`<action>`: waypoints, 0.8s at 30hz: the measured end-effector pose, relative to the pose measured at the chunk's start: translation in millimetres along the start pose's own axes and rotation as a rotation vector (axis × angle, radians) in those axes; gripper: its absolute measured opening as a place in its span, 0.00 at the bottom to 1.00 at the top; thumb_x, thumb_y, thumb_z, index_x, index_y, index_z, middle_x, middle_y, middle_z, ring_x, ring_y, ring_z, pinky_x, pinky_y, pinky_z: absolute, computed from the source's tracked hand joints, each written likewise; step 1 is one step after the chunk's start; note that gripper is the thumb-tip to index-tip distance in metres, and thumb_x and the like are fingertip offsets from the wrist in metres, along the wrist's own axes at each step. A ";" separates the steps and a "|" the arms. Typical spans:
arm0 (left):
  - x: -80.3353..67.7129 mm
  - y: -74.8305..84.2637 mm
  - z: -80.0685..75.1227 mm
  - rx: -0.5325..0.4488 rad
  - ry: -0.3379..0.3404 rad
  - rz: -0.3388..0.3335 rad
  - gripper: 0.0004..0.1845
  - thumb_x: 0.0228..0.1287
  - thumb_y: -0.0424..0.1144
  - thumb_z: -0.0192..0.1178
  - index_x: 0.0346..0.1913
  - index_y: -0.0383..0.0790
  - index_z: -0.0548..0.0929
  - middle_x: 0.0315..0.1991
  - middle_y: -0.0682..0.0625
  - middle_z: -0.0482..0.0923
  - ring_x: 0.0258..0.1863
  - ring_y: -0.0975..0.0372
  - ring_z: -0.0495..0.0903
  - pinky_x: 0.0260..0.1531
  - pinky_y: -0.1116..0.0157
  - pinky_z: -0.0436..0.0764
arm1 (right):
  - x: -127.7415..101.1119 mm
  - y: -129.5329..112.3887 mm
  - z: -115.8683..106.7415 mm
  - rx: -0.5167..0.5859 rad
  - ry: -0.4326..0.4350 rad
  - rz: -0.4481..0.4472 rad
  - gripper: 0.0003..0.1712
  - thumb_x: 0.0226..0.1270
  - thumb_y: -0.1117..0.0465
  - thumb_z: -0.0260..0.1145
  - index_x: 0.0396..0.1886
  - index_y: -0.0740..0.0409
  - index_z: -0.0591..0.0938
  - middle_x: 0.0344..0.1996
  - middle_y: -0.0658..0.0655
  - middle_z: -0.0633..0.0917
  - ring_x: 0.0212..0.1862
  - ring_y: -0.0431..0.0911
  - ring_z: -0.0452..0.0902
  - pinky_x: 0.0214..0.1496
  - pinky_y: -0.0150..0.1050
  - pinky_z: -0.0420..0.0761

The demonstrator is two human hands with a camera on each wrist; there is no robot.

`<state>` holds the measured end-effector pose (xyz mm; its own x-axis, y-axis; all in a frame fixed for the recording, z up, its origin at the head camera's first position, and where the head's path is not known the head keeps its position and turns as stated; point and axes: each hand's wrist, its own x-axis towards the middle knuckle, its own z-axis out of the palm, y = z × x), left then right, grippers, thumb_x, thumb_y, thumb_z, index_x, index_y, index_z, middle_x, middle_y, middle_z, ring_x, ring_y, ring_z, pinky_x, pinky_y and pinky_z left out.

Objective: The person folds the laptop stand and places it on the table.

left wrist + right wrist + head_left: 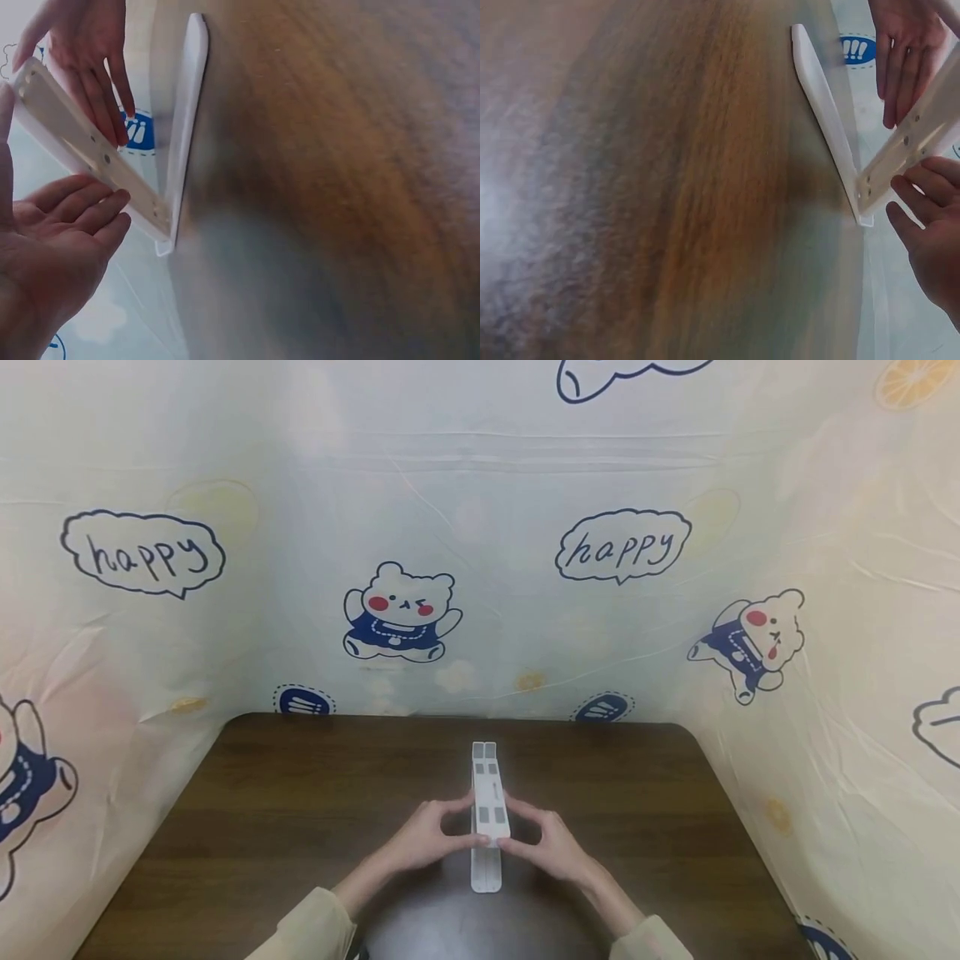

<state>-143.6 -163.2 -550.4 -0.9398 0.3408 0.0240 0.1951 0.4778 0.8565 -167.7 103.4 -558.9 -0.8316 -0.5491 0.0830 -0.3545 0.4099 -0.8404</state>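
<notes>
A white folding laptop stand with grey pads stands on the table, its long axis pointing away from me. Its upper arm slants up from a joint at the far end, over the lower bar lying on the tabletop. My left hand holds the raised near end from the left, thumb at the end and index finger along the side. From the right, my right hand holds the same end in a mirrored way. In the right wrist view, small holes show on the arm's underside, and the other fingers extend beside it.
The dark brown wooden table has rounded far corners. A pale curtain printed with bears and "happy" bubbles surrounds it at the back and both sides.
</notes>
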 end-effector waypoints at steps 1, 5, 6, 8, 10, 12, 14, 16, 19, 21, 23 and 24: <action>-1.1 -1.3 0.5 0.008 -0.005 0.004 0.46 0.66 0.57 0.78 0.77 0.31 0.76 0.76 0.35 0.75 0.78 0.40 0.75 0.76 0.35 0.76 | -0.8 0.3 0.2 -0.003 -0.009 -0.002 0.42 0.72 0.49 0.78 0.79 0.62 0.77 0.77 0.63 0.79 0.80 0.63 0.74 0.83 0.70 0.70; -4.6 -6.3 2.2 0.028 -0.019 0.028 0.48 0.65 0.56 0.79 0.79 0.33 0.74 0.78 0.37 0.73 0.78 0.40 0.74 0.77 0.36 0.74 | -3.8 1.3 3.1 -0.016 -0.026 -0.002 0.45 0.70 0.48 0.80 0.80 0.61 0.75 0.78 0.62 0.78 0.81 0.61 0.73 0.83 0.68 0.70; -5.2 -7.3 2.5 0.029 -0.022 0.031 0.48 0.64 0.56 0.80 0.79 0.34 0.74 0.78 0.37 0.73 0.79 0.40 0.74 0.77 0.36 0.73 | -4.2 2.1 4.3 -0.021 -0.027 -0.005 0.46 0.70 0.48 0.80 0.81 0.61 0.75 0.78 0.61 0.78 0.81 0.61 0.73 0.83 0.67 0.70; -6.3 -9.0 3.2 0.033 -0.024 0.032 0.49 0.64 0.55 0.81 0.80 0.35 0.73 0.79 0.37 0.72 0.79 0.39 0.73 0.79 0.35 0.71 | -5.4 4.0 6.3 -0.030 -0.025 -0.010 0.47 0.69 0.48 0.81 0.81 0.61 0.74 0.79 0.61 0.77 0.81 0.61 0.73 0.83 0.66 0.71; -7.2 -10.9 4.3 0.044 -0.027 0.033 0.49 0.63 0.54 0.81 0.80 0.35 0.73 0.79 0.37 0.72 0.80 0.40 0.73 0.79 0.35 0.71 | -6.1 6.4 8.1 -0.035 -0.032 -0.005 0.48 0.68 0.47 0.82 0.82 0.60 0.74 0.79 0.60 0.77 0.81 0.60 0.72 0.84 0.66 0.70; -7.8 -13.0 5.3 0.051 -0.030 0.028 0.50 0.62 0.53 0.82 0.81 0.35 0.72 0.80 0.38 0.72 0.80 0.40 0.72 0.79 0.35 0.71 | -6.1 9.4 10.1 -0.037 -0.040 -0.004 0.50 0.67 0.47 0.82 0.82 0.59 0.73 0.80 0.59 0.76 0.82 0.60 0.72 0.84 0.66 0.69; -8.2 -15.9 6.4 0.058 -0.033 0.030 0.51 0.61 0.53 0.83 0.81 0.35 0.72 0.80 0.38 0.71 0.81 0.40 0.72 0.80 0.35 0.70 | -6.0 12.3 11.9 -0.040 -0.048 -0.008 0.51 0.66 0.46 0.83 0.83 0.58 0.72 0.80 0.59 0.75 0.82 0.60 0.71 0.84 0.66 0.69; -8.6 -18.4 7.2 0.060 -0.036 0.029 0.52 0.59 0.52 0.84 0.81 0.34 0.72 0.81 0.37 0.71 0.81 0.39 0.70 0.80 0.34 0.69 | -5.8 14.7 13.3 -0.045 -0.054 -0.017 0.52 0.65 0.46 0.83 0.84 0.57 0.71 0.81 0.59 0.74 0.82 0.61 0.71 0.84 0.65 0.69; -8.9 -22.8 8.9 0.063 -0.037 0.027 0.52 0.58 0.51 0.85 0.81 0.33 0.72 0.81 0.34 0.69 0.82 0.37 0.68 0.81 0.34 0.66 | -5.9 17.2 14.8 -0.057 -0.058 -0.029 0.53 0.64 0.46 0.84 0.84 0.57 0.71 0.82 0.60 0.73 0.81 0.61 0.71 0.85 0.61 0.70; -8.8 -25.4 10.5 0.069 -0.034 0.024 0.53 0.57 0.51 0.85 0.80 0.32 0.72 0.81 0.33 0.68 0.82 0.36 0.68 0.81 0.33 0.66 | -5.7 18.4 15.5 -0.065 -0.061 -0.027 0.54 0.63 0.46 0.85 0.83 0.57 0.72 0.82 0.62 0.72 0.82 0.61 0.71 0.85 0.60 0.70; -8.6 -27.4 12.2 0.080 -0.031 0.021 0.54 0.56 0.52 0.86 0.81 0.32 0.71 0.82 0.32 0.68 0.82 0.35 0.67 0.81 0.32 0.66 | -5.1 19.8 16.1 -0.069 -0.066 -0.018 0.54 0.61 0.46 0.86 0.83 0.58 0.72 0.83 0.64 0.71 0.83 0.62 0.70 0.85 0.62 0.69; -8.4 -28.3 13.1 0.086 -0.029 0.020 0.55 0.55 0.52 0.86 0.81 0.32 0.71 0.82 0.32 0.67 0.82 0.35 0.67 0.81 0.32 0.67 | -4.7 20.4 16.3 -0.066 -0.071 -0.010 0.55 0.61 0.46 0.86 0.83 0.59 0.73 0.83 0.65 0.70 0.83 0.63 0.69 0.85 0.64 0.69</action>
<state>-137.5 -168.9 -581.5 -0.9273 0.3736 0.0252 0.2387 0.5378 0.8086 -164.0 102.4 -585.2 -0.7963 -0.6027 0.0513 -0.3922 0.4498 -0.8024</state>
